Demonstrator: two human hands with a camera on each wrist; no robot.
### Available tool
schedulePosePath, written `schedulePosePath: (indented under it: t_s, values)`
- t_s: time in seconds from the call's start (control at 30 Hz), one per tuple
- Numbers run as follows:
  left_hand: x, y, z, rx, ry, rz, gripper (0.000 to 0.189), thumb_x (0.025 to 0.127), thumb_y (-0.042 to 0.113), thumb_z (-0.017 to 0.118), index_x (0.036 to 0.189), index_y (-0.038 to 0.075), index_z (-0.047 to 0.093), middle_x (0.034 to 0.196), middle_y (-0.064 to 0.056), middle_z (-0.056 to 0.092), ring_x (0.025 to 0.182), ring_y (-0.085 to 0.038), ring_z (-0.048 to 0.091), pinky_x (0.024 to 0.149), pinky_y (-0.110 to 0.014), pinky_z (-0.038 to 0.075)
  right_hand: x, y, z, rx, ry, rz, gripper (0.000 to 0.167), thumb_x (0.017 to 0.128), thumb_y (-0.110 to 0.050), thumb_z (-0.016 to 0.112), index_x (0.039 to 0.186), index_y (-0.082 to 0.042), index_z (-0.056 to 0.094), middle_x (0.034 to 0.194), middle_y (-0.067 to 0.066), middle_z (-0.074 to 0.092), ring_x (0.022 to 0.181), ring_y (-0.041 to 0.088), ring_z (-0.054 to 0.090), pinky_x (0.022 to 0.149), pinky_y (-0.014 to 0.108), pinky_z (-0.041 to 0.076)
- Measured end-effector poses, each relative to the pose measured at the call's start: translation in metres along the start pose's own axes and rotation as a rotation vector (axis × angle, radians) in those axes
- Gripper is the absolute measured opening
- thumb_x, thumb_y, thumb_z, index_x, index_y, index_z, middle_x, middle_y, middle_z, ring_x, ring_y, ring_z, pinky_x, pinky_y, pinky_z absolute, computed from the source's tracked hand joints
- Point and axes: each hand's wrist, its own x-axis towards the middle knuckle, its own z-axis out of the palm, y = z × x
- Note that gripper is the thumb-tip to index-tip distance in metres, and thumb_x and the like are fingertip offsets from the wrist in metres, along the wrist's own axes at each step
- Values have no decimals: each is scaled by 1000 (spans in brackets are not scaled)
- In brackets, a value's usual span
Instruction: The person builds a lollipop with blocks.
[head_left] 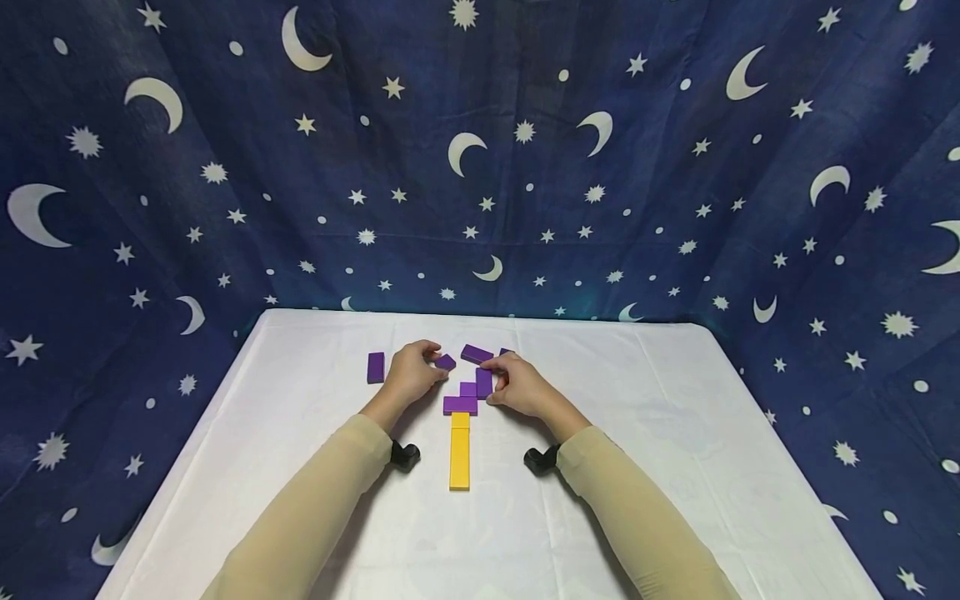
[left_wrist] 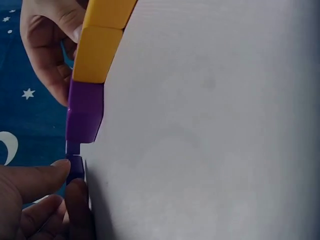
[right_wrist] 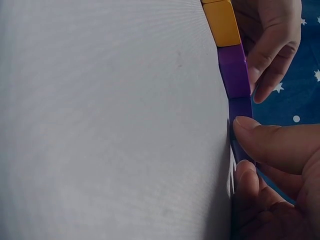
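Observation:
My left hand pinches a small purple block between thumb and fingertips; the left wrist view shows this purple block close up. With thumb and index finger, my right hand holds an upright-lying purple block at its ends, also visible as a dark purple block in the right wrist view. That block touches a smaller-looking purple piece. Below lies a crosswise purple block, which meets a column of yellow blocks running toward me.
Loose purple blocks lie around the hands: one at the left, another behind, and a partly hidden purple block by the right knuckles. A white cloth covers the table. Dark blue star-and-moon fabric hangs behind and at both sides.

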Motion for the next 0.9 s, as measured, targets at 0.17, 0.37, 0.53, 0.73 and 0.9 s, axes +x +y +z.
schedulePosePath:
  t_s: [0.17, 0.37, 0.53, 0.73, 0.9]
  values:
    - [0, 1, 7, 69, 63, 27, 50, 85, 7, 87, 132, 3, 71, 114, -11, 77, 95, -25, 70, 88, -38, 60, -1, -1, -1, 2, 8, -10, 63, 82, -7, 92, 141, -14, 69, 121, 8, 62, 85, 14, 59, 85, 28, 51]
    - [1, -2, 8, 102, 67, 60, 41, 86, 5, 82, 127, 3, 72, 112, -11, 77, 102, -28, 68, 99, -45, 55, -2, -3, -1, 9, 4, 5, 63, 83, -6, 92, 141, -14, 70, 121, 8, 61, 85, 15, 58, 86, 29, 51]
    - [0, -4, -1, 79, -10, 64, 40, 88, 3, 81, 127, 4, 73, 112, -10, 76, 103, -27, 66, 98, -44, 55, -2, -4, 0, 12, 3, 17, 63, 83, -6, 91, 141, -15, 70, 122, 8, 61, 85, 15, 58, 87, 30, 51]
    - [-3, -4, -12, 73, -118, 67, 38, 88, 1, 79, 126, 4, 74, 111, -10, 76, 90, -20, 68, 87, -36, 58, -2, -2, 0, 5, 8, 6, 63, 82, -6, 91, 141, -15, 69, 120, 7, 61, 85, 15, 58, 85, 30, 51]
    - [-6, -5, -16, 36, -194, 44, 39, 88, -2, 78, 126, 5, 74, 110, -10, 76, 73, -15, 66, 65, -27, 57, -1, 0, 1, 2, 9, -1, 63, 83, -6, 91, 142, -15, 69, 121, 7, 61, 85, 15, 58, 85, 29, 50]
